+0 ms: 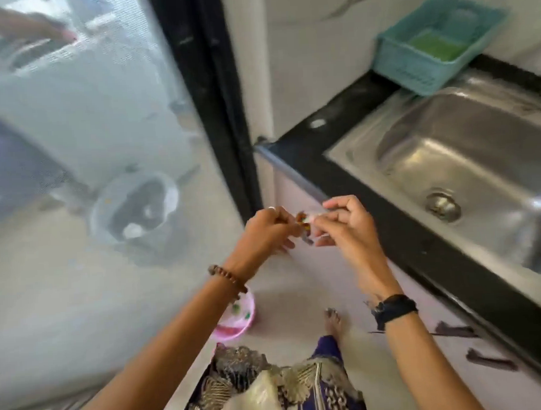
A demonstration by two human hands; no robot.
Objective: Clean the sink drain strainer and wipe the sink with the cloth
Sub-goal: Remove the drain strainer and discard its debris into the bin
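Basket (424, 64) behind sink (369, 144), pink bowl (237, 324) on floor, hands (307, 228) together

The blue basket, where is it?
In the head view the blue basket is at the upper right, on the black counter against the wall, just behind the steel sink.

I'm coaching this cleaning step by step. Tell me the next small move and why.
Probably lower both hands toward the pink bowl on the floor and drop the scraps there. The left hand and right hand pinch a small pale piece with brownish debris between them, away from the sink. What the piece is cannot be told through the blur.
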